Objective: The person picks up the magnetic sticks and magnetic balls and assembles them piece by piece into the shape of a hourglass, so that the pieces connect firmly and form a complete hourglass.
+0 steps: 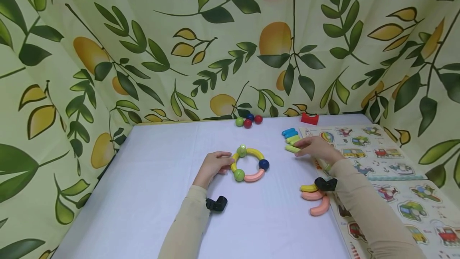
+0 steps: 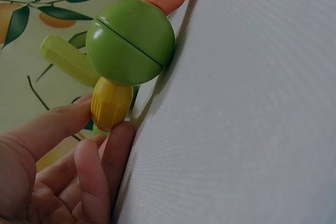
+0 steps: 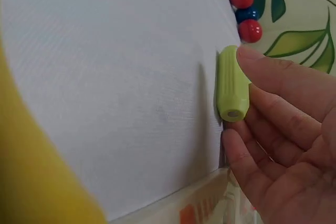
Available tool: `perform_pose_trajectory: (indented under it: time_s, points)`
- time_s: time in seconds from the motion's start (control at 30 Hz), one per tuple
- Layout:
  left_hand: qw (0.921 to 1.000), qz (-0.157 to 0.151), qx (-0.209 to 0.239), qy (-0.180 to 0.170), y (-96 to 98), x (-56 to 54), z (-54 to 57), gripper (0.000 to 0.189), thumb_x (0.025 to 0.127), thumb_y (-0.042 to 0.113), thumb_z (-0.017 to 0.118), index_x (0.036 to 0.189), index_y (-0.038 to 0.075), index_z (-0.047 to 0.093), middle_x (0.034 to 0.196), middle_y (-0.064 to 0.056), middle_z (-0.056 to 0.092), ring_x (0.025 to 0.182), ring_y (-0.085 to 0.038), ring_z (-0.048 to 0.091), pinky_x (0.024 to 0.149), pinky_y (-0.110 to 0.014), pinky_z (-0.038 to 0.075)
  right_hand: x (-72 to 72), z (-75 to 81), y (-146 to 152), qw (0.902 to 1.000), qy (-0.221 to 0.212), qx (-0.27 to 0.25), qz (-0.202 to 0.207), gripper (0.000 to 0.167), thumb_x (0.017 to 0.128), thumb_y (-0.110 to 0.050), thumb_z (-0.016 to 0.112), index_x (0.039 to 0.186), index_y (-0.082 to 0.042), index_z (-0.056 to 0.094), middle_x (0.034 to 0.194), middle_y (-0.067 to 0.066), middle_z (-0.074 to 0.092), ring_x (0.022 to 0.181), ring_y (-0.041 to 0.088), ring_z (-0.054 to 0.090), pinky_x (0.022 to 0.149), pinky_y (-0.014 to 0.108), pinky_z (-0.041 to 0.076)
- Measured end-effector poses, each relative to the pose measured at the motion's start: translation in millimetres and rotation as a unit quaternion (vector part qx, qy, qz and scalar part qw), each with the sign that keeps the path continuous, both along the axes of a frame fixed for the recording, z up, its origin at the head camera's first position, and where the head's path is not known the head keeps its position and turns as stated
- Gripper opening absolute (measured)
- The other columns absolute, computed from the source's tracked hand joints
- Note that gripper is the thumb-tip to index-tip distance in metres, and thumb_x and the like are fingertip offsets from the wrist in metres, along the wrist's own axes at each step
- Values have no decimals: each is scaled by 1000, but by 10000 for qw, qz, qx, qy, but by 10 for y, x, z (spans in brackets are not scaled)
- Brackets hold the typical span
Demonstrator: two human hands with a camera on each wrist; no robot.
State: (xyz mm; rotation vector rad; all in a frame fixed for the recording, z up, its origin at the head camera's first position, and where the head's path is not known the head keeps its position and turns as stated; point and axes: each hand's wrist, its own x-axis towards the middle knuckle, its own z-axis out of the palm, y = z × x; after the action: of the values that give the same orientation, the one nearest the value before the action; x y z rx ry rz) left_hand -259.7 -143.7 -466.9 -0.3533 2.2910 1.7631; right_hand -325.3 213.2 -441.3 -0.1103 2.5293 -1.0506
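Observation:
On the white table lies a ring of toy rods and balls: two green balls (image 1: 238, 175), a navy ball (image 1: 264, 164), a pink curved rod (image 1: 254, 176) and yellow curved rods (image 1: 255, 153). My left hand (image 1: 214, 166) pinches the yellow curved rod (image 2: 112, 104) on the ring's left side, beside the near green ball (image 2: 130, 41). A light green rod (image 2: 68, 60) sticks up from the ring's far part. At the right, my right hand (image 1: 320, 149) pinches a straight light green rod (image 3: 232, 85) between thumb and fingers, low over the table.
Beyond that rod lie another green rod (image 1: 294, 139) and blue rods (image 1: 289, 132). Red, blue and green balls (image 1: 248, 123) and a red block (image 1: 310, 118) line the back edge. Yellow and pink curved rods (image 1: 320, 206) lie beside picture boards (image 1: 391, 199) under my right forearm.

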Motion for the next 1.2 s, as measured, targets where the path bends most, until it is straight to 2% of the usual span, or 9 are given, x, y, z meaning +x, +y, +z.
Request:
perform_pose_trajectory:
  time_s: [0.13,0.27,0.47,0.6,0.73,0.93,1.2]
  points:
    - [10000,2,22,7,1,0,-3,41,86,21,77,124,9,68,109,-10,74,73,-8,68,57,-17,53,-29,-21,-27,9998,67,141,96,50,86,-28,77,128,-4,65,129,20,64,110,30,55,93,40,50]
    - [10000,20,53,0,0,-5,-9,41,86,21,77,124,9,68,107,-10,75,72,-7,69,56,-17,53,-45,-23,-78,9995,173,232,159,46,88,-24,76,125,0,66,118,18,67,100,26,54,83,30,48]
    - [10000,12,98,-3,-1,-15,-24,41,86,21,77,124,9,68,109,-10,75,73,-7,69,58,-17,53,-18,-7,-160,9993,67,351,62,40,89,-16,73,123,3,65,114,19,65,95,25,53,77,26,49]
    - [9997,-7,220,51,-4,-12,-36,42,86,20,77,125,8,68,109,-11,75,72,-7,69,57,-17,53,29,8,-203,9996,-54,291,35,37,90,-15,72,122,3,67,114,18,65,94,24,54,75,24,49]
    - [9996,-42,257,82,-10,-9,-42,43,86,20,76,126,6,67,109,-12,75,72,-6,69,57,-17,54,113,40,-284,9999,-129,53,50,38,91,-20,71,124,-1,67,120,18,64,100,25,55,81,27,52]
    - [9997,-19,249,44,-18,-14,-32,41,86,20,76,125,8,68,110,-11,74,73,-7,69,59,-18,55,240,97,-489,9992,-69,-388,39,37,90,-17,72,125,-3,67,124,19,63,108,29,54,95,42,51]
    - [9996,-32,270,59,-25,-13,-42,40,87,20,76,124,6,68,109,-11,74,74,-7,69,62,-20,57,355,79,-754,9956,164,-926,-8,35,88,-13,75,120,-1,67,115,15,69,104,23,62,96,38,54]
